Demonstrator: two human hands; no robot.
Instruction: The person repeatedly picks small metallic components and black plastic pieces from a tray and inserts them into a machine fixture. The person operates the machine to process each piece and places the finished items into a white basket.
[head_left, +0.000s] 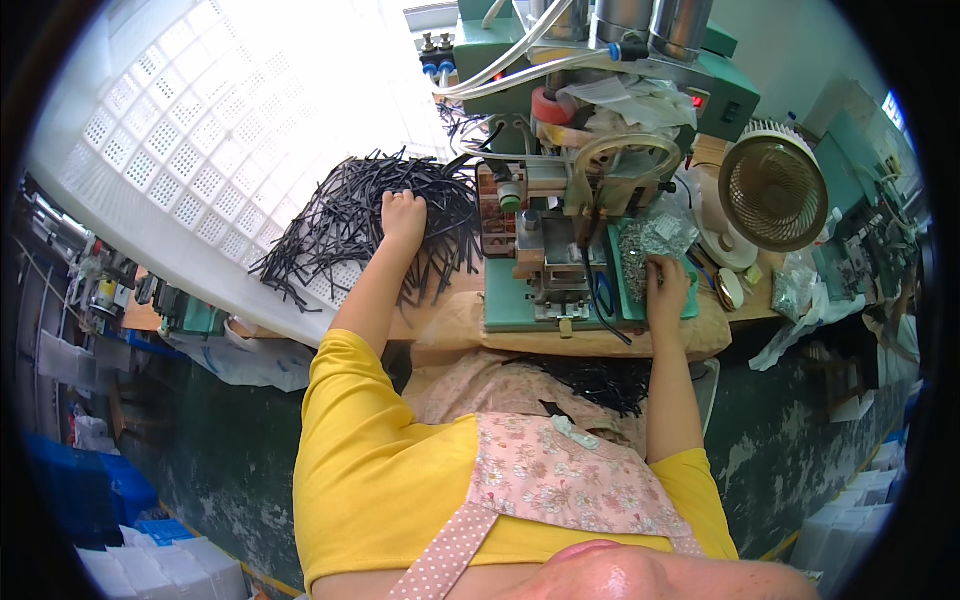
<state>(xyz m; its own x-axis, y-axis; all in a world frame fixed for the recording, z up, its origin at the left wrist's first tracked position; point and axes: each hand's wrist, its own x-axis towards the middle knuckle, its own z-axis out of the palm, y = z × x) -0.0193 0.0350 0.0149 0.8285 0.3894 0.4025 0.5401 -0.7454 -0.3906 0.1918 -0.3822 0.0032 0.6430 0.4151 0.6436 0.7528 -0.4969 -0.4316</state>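
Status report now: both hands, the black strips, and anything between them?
Left hand rests on pile of black strips, grip unclear. Right hand on heap of small metal parts, grip unclear. Green press machine stands between hands.

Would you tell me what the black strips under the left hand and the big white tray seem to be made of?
The thin black strips look like matte plastic or rubber tubing: dull and slightly curved. The large white perforated tray looks like moulded plastic, with a smooth, even grid of holes.
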